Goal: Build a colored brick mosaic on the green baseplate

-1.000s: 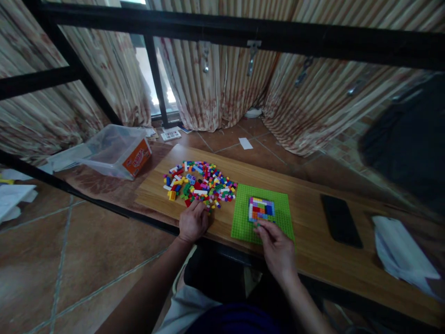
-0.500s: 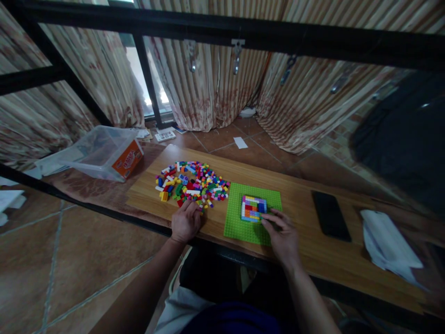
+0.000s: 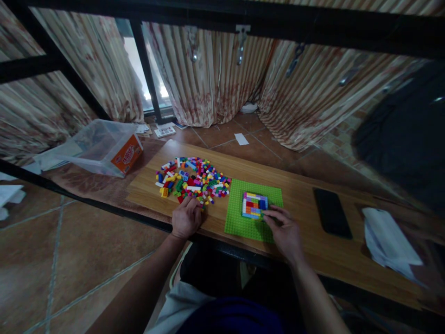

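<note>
A square of multicoloured toy bricks (image 3: 255,205) is built on the green baseplate (image 3: 236,222). At its lower right corner is my right hand (image 3: 285,228), thumb and fingertips pinched on what looks like a small green brick (image 3: 263,215). My left hand (image 3: 187,217) rests on the table at the near edge of a pile of loose bricks (image 3: 191,178). Its fingers are curled closed, and whatever they hold is hidden.
A black phone (image 3: 332,213) and a white packet (image 3: 391,236) lie right of the baseplate on the wooden table (image 3: 295,185). A clear plastic bin (image 3: 104,146) with an orange label stands at the left. A dark metal bar (image 3: 215,16) crosses above.
The camera view has shifted slightly. Both hands keep nearly the same places, the right at the corner of the bricks and the left by the pile.
</note>
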Demonstrator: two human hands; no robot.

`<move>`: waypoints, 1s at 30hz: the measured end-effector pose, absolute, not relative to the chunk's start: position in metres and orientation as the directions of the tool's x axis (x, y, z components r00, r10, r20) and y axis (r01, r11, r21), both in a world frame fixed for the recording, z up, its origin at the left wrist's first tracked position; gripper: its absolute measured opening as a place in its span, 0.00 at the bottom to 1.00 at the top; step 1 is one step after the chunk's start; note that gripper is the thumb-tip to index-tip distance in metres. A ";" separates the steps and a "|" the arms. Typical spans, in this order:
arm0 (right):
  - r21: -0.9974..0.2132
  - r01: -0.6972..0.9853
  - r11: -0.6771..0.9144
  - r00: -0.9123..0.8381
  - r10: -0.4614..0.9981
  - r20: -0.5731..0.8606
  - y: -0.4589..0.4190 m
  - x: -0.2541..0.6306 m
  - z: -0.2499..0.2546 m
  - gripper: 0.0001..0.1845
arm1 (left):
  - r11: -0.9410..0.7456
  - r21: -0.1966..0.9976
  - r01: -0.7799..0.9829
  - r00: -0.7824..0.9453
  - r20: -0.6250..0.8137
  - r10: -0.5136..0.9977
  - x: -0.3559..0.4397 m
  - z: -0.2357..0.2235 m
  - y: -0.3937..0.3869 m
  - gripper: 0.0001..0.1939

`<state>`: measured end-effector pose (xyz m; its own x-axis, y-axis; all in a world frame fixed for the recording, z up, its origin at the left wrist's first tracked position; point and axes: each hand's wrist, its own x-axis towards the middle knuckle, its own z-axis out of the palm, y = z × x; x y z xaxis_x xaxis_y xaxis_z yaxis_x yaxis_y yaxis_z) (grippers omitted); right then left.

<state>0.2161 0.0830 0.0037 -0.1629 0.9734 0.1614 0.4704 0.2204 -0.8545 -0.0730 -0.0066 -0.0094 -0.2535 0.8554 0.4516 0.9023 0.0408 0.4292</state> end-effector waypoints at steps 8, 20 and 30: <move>-0.840 0.503 0.204 -0.270 0.960 0.072 0.094 0.220 0.012 0.10 | 0.027 0.434 0.900 -0.243 0.451 0.859 -0.073 -0.009 -0.006 0.11; -0.865 0.480 0.146 -0.247 0.969 0.027 0.094 0.220 0.014 0.11 | 0.042 0.435 0.899 -0.254 0.442 0.860 -0.074 -0.010 -0.007 0.10; -0.860 0.492 0.134 -0.246 0.969 0.010 0.096 0.218 0.017 0.10 | 0.046 0.428 0.902 -0.258 0.453 0.853 -0.073 -0.009 -0.006 0.10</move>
<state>0.2177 0.0959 0.0165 -0.2460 0.9692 0.0105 0.4922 0.1342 -0.8601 -0.0730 -0.0064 -0.0095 -0.2583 0.8534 0.4528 0.9025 0.0459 0.4283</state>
